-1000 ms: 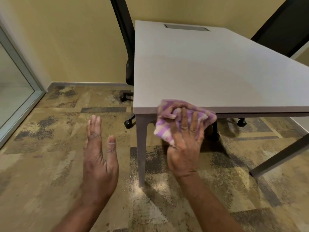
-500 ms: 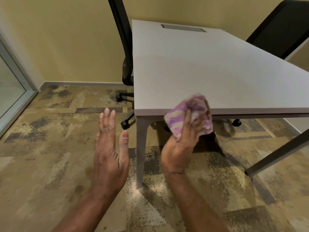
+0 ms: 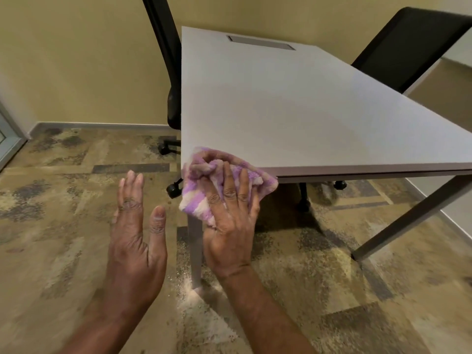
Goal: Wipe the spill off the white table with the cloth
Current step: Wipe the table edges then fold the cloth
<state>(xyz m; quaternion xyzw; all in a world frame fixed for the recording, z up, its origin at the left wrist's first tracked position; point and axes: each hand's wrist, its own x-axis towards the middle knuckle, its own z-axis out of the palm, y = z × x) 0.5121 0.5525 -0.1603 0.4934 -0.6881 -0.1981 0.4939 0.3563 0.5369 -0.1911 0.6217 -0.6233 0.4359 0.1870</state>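
A purple and white striped cloth (image 3: 204, 169) is bunched over the near left corner of the white table (image 3: 293, 106), partly hanging below the edge. My right hand (image 3: 229, 215) lies flat on the cloth with fingers spread and holds it against the corner. Left of the table my left hand (image 3: 135, 231) hovers over the floor, flat and holding nothing, fingers straight and close together. I see no spill on the tabletop.
A black office chair (image 3: 171, 80) stands at the table's left side and another black chair (image 3: 408, 47) at the far right. A grey cable hatch (image 3: 260, 42) sits at the table's far end. Grey table legs (image 3: 408, 218) stand on patterned carpet. A glass door frame (image 3: 10, 139) is at far left.
My right hand slid the cloth left along the near edge to the table's corner and flattened on it. My left hand stayed open beside the table.
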